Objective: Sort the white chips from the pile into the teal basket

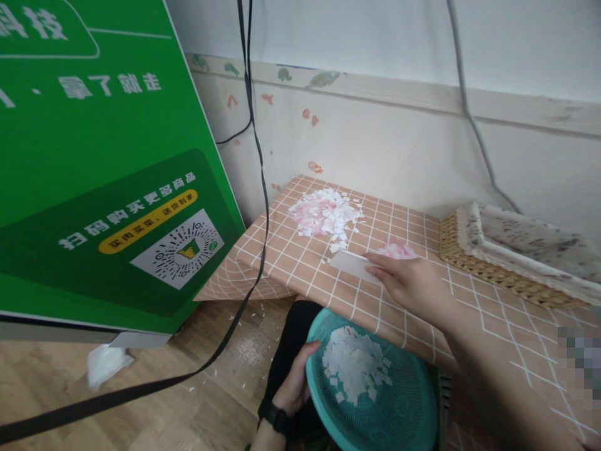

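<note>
My left hand (300, 374) grips the rim of a teal mesh basket (413, 401) just below the table's front edge. A pile of small white paper scraps (354, 363) lies inside the basket. Over the table, my right hand (404, 279) pinches a flat white card (352, 265) between thumb and fingers. The card's far end is close to a large heap of white and pink paper scraps (323, 213) on the checked tablecloth (282, 250). Partly behind my right hand lies a smaller pile of pink scraps (398, 250).
A woven basket with a cloth lining (507, 269) stands at the right against the wall. On the left rises a green cabinet (117, 138) with white lettering. A black strap (263, 188) hangs across the view. Below it, bits of paper and a white bag (107, 364) lie on the floor.
</note>
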`<state>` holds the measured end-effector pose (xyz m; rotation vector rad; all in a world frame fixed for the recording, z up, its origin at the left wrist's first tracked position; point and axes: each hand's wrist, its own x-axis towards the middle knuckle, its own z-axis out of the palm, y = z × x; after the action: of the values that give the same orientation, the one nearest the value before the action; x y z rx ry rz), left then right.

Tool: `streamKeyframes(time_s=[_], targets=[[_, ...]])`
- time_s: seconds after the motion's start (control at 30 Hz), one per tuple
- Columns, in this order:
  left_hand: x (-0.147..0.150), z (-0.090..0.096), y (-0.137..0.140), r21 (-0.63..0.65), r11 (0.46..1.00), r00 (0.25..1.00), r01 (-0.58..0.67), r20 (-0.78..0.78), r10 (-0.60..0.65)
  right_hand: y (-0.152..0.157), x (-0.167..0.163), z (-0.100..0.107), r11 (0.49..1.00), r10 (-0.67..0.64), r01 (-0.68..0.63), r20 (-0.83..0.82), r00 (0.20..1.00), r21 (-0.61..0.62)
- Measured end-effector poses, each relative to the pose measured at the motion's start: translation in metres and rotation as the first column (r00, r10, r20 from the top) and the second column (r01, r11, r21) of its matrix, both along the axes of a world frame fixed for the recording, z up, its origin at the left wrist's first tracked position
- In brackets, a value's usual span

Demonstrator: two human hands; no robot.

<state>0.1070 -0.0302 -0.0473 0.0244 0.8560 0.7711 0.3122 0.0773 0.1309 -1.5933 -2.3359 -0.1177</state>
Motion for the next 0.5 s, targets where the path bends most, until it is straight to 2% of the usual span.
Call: streamKeyframes(time_s=[0.17, 0.3, 0.5], targets=[[-0.004, -0.012, 0.0, 0.063, 0.998, 0.996, -0.011, 0.089, 0.005, 0.005, -0.012, -0.006, 1.0, 0.01, -0.01, 0.032, 0.999, 0.001], [-0.007, -0.011, 0.001, 0.078, 0.997, 0.991, -0.013, 0.132, 0.002, 0.011, -0.016, -0.001, 1.0, -0.007, 0.005, 0.061, 0.998, 0.028], [-0.008, -0.009, 0.002, 0.136, 0.99, 0.995, -0.03, 0.095, 0.017, 0.02, -0.02, 0.007, 0.995, -0.02, 0.011, 0.088, 0.996, 0.104]])
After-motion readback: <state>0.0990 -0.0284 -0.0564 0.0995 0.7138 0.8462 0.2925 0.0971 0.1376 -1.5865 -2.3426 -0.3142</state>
